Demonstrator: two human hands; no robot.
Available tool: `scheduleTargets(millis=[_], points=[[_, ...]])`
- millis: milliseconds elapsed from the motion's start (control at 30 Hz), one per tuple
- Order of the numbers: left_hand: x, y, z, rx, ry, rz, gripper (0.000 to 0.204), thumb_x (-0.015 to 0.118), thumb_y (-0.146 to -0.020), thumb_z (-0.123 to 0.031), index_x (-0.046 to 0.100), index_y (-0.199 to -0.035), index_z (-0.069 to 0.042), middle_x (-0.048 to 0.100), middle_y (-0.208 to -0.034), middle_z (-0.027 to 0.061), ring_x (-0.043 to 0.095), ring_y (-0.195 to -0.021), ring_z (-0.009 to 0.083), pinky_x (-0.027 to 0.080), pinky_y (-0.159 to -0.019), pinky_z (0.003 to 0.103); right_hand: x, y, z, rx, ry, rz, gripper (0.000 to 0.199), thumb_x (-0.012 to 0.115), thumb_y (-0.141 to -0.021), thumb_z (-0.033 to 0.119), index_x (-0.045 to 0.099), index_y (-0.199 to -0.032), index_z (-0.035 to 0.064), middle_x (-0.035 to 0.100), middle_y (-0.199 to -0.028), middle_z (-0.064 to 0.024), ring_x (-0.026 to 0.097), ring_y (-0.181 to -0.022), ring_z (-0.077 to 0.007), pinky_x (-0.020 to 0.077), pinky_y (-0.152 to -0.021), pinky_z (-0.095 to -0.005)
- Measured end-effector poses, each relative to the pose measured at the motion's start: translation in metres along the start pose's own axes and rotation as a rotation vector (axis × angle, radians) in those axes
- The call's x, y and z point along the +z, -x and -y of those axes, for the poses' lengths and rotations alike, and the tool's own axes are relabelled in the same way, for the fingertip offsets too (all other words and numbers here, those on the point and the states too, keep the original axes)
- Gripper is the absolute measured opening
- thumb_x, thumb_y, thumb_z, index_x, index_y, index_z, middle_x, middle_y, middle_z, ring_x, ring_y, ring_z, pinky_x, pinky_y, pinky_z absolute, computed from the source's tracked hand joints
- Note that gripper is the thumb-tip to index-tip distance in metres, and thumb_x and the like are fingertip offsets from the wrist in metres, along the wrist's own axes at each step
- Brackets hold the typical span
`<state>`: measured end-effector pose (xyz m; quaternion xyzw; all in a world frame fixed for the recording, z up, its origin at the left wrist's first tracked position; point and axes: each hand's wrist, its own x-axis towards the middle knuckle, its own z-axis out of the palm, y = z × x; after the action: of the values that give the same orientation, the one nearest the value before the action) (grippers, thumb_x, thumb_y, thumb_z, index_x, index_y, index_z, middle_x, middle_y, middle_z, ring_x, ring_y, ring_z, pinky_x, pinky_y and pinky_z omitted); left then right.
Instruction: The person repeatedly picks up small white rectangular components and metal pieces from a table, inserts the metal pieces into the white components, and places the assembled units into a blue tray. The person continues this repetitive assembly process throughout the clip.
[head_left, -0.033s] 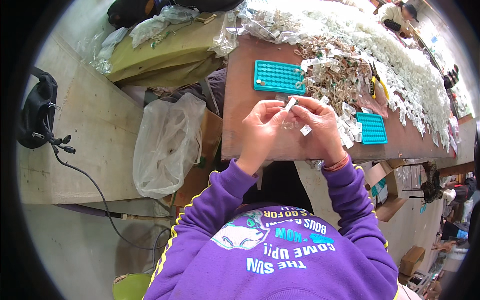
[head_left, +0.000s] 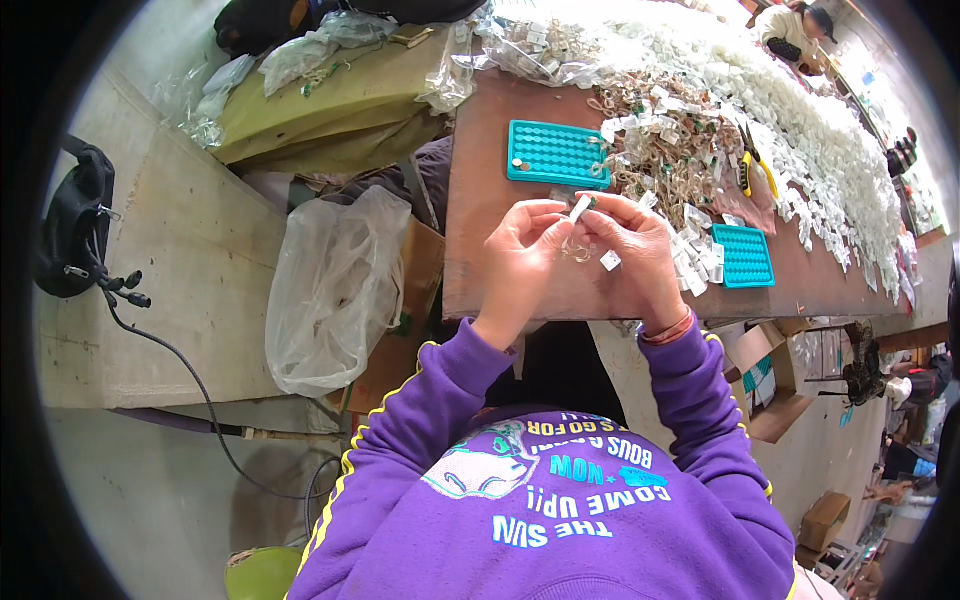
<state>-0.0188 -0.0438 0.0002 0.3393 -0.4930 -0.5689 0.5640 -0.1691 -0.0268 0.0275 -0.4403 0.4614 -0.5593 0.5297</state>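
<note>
My left hand (head_left: 528,243) and my right hand (head_left: 640,243) meet over the near edge of the brown table (head_left: 480,235). Between their pinched fingertips is a small white plastic piece (head_left: 580,208) with a dark green bit at its upper end. Fingers hide the rest of it. Thin pale wire loops (head_left: 577,252) show below the fingertips; whether they join the piece I cannot tell. A loose white square piece (head_left: 610,260) lies beside my right hand. Just beyond my hands is a teal tray (head_left: 559,153) with rows of pockets and a few small round items at its left end.
A heap of wired parts (head_left: 665,150) and a larger mound of white pieces (head_left: 790,130) cover the far right. Yellow-handled pliers (head_left: 746,172) lie on the heap. A second teal tray (head_left: 743,257) sits right. A clear plastic bag (head_left: 335,290) hangs left. Another person (head_left: 790,38) is far right.
The pale wire loops under my fingertips show more plainly now. My right wrist has shifted very slightly; both hands keep their hold on the white piece.
</note>
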Motion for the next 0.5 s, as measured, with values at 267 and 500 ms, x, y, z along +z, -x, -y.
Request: scheduleTargets(millis=[267,500], points=[[-0.011,-0.001,0.007,-0.053,0.222,-0.091,0.022,0.057,-0.094,-0.007,0.054,-0.114,0.001,0.065,-0.098,0.0089,0.063,-0.091,0.0134,0.051,-0.077,0.025,0.004,0.005,-0.008,-0.061,-0.14,-0.041,0.024,0.06,-0.092,0.007,0.061,-0.114,-0.0031,0.068,-0.099,-0.0125,0.066,-0.094,-0.0168,0.0523,-0.088,-0.0297],[-0.02,-0.002,-0.001,-0.242,0.611,-0.113,0.028,0.053,-0.097,-0.011,0.049,-0.121,0.001,0.062,-0.103,0.0101,0.064,-0.093,0.0215,0.053,-0.088,0.033,0.0,0.008,0.005,0.045,-0.421,0.129,0.027,0.055,-0.094,0.007,0.055,-0.12,-0.0017,0.066,-0.1,-0.0112,0.065,-0.093,-0.0171,0.0514,-0.084,-0.029]])
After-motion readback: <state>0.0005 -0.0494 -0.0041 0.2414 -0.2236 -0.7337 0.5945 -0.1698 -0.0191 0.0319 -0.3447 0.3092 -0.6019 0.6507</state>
